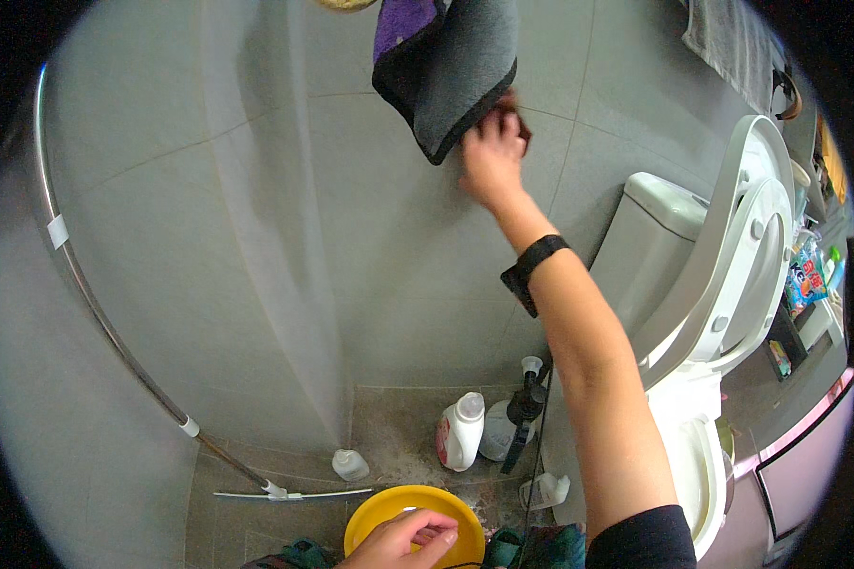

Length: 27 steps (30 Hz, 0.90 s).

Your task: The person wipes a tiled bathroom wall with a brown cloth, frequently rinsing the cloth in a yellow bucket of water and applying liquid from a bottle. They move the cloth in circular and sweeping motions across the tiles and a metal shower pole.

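A grey mat (470, 66) with a black border and a purple side hangs folded against the wall at the top. My right hand (496, 156) reaches up to its lower right edge, fingers bent and somewhat blurred. Around a small dark reddish-brown thing (524, 133), whose kind I cannot make out, these fingers appear closed. Low in the view, my left hand (410, 541) hovers over a yellow basin (362, 517). Its fingers curve loosely, with the thumb apart and nothing visible between them.
A white toilet (669, 209) with raised lid stands at right. Along the floor are a white bottle (462, 434), a spray bottle (525, 408), a small white container (350, 465) and a long-handled squeegee (304, 495). Its metal pole (114, 322) leans at left.
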Available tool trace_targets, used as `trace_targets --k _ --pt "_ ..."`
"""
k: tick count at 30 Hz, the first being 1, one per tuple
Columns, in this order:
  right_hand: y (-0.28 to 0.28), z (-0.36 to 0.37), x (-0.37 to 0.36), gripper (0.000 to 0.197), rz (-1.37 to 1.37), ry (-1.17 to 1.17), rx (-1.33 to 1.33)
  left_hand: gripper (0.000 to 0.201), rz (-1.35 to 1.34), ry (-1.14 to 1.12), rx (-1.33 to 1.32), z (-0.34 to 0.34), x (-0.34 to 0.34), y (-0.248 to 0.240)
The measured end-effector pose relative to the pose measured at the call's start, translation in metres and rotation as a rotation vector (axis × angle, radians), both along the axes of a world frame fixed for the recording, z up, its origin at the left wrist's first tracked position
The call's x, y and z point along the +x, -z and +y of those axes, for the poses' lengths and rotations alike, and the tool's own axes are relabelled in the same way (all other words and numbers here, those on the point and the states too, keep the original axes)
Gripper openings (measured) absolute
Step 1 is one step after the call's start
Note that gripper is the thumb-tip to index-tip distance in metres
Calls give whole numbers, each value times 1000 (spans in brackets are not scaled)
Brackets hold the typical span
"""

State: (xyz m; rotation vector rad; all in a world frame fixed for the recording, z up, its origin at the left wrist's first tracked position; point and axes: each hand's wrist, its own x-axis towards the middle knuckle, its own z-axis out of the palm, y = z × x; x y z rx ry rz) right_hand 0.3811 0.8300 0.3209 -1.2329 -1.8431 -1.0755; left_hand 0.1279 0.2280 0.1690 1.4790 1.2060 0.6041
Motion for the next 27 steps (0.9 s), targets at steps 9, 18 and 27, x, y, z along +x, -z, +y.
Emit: trace_targets --k 9,18,27 --pt "-7 14 94 68 11 -193 37 27 9 -52 -10 -15 -4 -10" --pt "-48 88 106 76 781 61 -78 27 -71 -67 6 -51 -77 9" --pt "35 -4 -272 58 53 -544 -160 25 -57 -195 -14 -53 -145 4"
